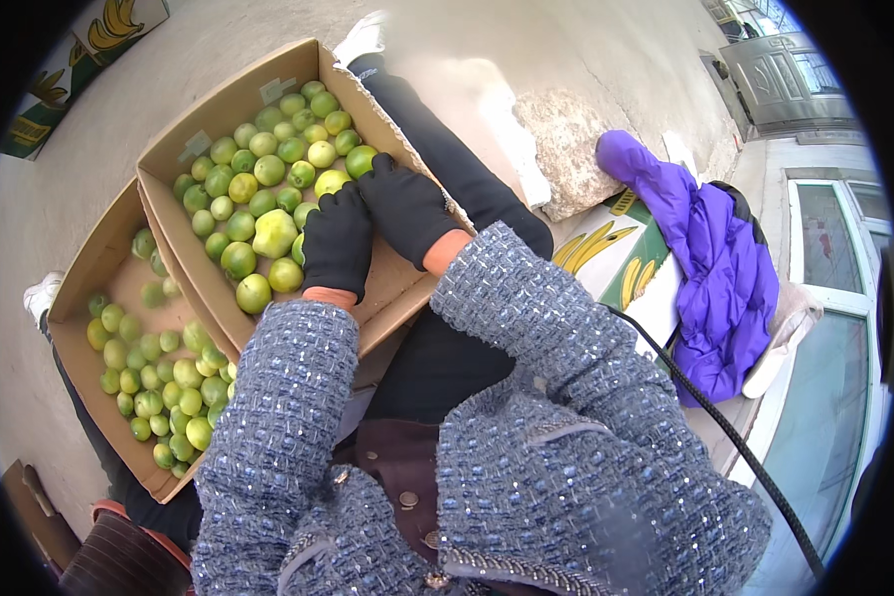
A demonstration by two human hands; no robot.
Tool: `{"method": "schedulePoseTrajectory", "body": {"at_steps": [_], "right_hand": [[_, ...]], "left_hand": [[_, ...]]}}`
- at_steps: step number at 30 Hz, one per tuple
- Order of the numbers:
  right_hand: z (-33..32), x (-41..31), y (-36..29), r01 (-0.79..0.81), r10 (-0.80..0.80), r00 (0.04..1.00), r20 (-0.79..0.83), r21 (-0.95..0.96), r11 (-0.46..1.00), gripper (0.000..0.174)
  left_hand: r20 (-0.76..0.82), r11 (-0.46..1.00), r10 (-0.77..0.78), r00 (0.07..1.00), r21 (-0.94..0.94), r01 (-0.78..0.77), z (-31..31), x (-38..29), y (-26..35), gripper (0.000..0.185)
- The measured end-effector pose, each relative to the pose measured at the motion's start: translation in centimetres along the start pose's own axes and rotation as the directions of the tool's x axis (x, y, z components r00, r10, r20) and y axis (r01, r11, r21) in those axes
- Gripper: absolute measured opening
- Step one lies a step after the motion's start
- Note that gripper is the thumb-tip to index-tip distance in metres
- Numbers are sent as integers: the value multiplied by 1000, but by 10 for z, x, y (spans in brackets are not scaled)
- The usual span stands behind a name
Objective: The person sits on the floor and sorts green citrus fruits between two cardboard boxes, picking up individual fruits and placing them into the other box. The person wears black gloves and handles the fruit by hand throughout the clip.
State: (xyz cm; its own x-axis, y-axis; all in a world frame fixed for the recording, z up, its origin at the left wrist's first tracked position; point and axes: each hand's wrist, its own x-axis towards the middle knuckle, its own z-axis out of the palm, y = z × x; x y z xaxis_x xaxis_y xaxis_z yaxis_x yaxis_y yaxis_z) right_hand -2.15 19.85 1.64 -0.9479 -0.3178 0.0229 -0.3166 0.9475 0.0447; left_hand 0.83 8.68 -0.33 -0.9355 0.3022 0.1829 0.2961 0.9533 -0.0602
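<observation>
Both my hands wear black gloves and are inside the nearer cardboard box [223, 112], among round green and yellow-green fruits [269, 170]. My left hand [337, 242] is curled, knuckles up, beside a yellow-green fruit [331, 182]. My right hand [404, 208] lies against it, its fingers by a larger green fruit [361, 161]. The fingertips and palms are hidden, so whether either hand grips a fruit cannot be seen. A big, lumpy, pale green fruit [274, 234] rests left of my left hand. More small fruits [149, 346] lie in a second cardboard box [104, 238] at the left.
The boxes rest over my legs in dark trousers [447, 134]. To the right are a rough stone block [562, 149], a banana carton [603, 246] and a purple jacket [715, 276]. A black cable [723, 425] runs past my right arm. More banana cartons [82, 67] stand far left.
</observation>
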Motion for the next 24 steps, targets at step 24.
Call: {"method": "schedulePoseTrajectory", "body": {"at_steps": [24], "right_hand": [[40, 5, 18, 385, -396, 911, -113, -104, 917, 25]], "left_hand": [[-89, 928, -53, 995, -372, 16, 42, -6, -1, 27]]}}
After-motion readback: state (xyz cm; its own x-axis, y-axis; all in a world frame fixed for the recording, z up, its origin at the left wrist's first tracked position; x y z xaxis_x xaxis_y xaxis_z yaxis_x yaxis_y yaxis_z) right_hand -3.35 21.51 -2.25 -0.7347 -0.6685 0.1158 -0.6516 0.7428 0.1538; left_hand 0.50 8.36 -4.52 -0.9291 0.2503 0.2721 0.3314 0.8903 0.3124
